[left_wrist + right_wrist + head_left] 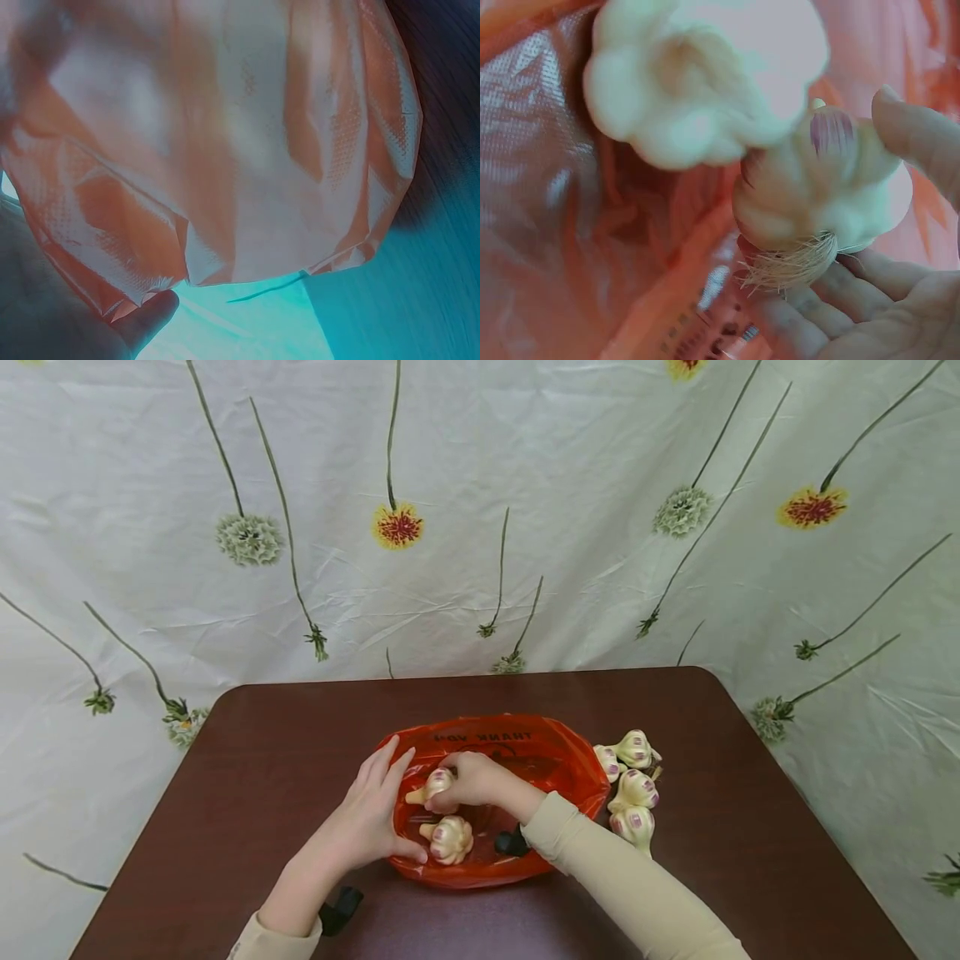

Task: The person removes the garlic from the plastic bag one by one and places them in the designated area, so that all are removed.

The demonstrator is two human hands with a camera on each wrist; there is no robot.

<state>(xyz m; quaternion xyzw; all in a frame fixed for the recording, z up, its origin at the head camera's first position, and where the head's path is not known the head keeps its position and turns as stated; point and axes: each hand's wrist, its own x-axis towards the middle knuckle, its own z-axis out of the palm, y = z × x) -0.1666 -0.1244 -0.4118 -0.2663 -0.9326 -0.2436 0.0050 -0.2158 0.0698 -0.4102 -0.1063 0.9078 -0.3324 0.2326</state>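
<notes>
A red plastic bag [510, 877] stands with its mouth spread wide on the table. My left hand [363, 818] lies along the bag's left rim, fingers spread and fairly straight, thumb over the near edge. In the left wrist view the outside of the bag [255, 172] fills most of the picture. Reaching into the bag, my right hand [472, 781] grips a garlic bulb [438, 783] between thumb and fingers; its roots face the right wrist camera. Another garlic bulb [452, 840] rests inside the bag, close to the held one.
Several garlic bulbs [635, 790] are clustered on the dark brown table [315, 718], just right of the bag. A white cloth with printed flowers [465, 435] hangs behind the table. Black wrist gear [341, 910] shows below the left wrist.
</notes>
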